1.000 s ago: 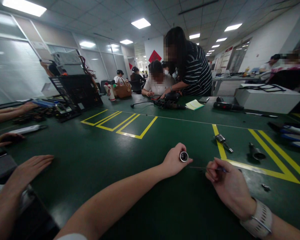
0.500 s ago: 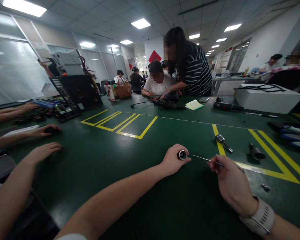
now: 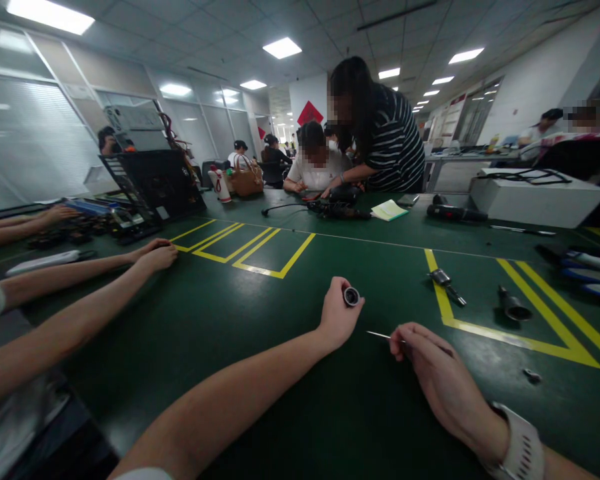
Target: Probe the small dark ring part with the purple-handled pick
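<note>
My left hand is closed round a small black cylindrical part with a round metal-rimmed end facing me, held just above the green table. To its right, my right hand pinches a thin metal tool whose tip points left toward the part, a short gap away. A white watch band sits on my right wrist.
A metal fitting and a dark cone-shaped piece lie by the yellow floor-tape lines at right, with a small bit nearer me. A neighbour's two arms stretch across the table at left. Two people lean over tools at the far side.
My left hand has drawn the part left and turned it. My right hand with the thin tool followed left. The neighbour's arms at left reached further out across the table.
</note>
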Tool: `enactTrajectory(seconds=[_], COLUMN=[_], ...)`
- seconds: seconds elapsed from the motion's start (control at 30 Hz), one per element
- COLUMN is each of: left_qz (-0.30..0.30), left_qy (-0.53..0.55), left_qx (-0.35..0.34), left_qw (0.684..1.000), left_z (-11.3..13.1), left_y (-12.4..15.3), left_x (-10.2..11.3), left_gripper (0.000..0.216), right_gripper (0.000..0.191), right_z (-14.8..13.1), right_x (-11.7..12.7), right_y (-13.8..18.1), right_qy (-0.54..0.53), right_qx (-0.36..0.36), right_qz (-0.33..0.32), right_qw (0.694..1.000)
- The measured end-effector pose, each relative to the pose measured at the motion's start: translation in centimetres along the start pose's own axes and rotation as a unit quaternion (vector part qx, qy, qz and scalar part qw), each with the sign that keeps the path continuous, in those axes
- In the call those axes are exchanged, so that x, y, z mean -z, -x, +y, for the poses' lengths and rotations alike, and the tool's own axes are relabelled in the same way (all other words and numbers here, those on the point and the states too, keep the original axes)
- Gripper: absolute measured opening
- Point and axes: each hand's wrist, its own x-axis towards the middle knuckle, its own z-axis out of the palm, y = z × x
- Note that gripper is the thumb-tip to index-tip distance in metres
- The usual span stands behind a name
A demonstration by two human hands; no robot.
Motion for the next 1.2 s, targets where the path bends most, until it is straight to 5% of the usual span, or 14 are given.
enactTrajectory(seconds=[0.27,0.47,0.67,0.9,1.03,1.2], left_qz=[-0.015,-0.166,-0.271,-0.285,-0.272,-0.294], left_qy=[0.024,0.043,0.001,-0.071,-0.090,-0.097], left_qx=[-0.066,-0.087,-0.108,-0.192,-0.216,-0.207], left_qw=[0.997,0.981,0.956,0.937,0.933,0.928], left_z=[0.1,0.4,1.0,1.0,0.9,1.2], left_y=[-0.2,-0.1,0.2,0.1,0.2,0.3], left_x=[0.1,0.2,0.4,0.4,0.4,0.5], left_gripper=[0.023,0.017,0.023,0.015,0.015,0.014], right_gripper=[0.023,0.025,0.027,0.029,0.030,0.030], right_z=[-0.1,-1.6,-1.5,-1.6,-1.3,-0.8], right_x=[0.0,0.8,1.2,0.5,0.7,1.0], right_y=[0.3,-0.5,0.0,1.0,0.4,-0.6], right_qy=[-0.029,-0.103,0.133,0.320,0.274,0.091], right_qx=[-0.011,0.073,0.175,0.240,0.196,0.091], right_qz=[-0.037,0.049,0.030,-0.025,-0.017,0.014], right_qw=[0.999,0.991,0.975,0.916,0.941,0.992])
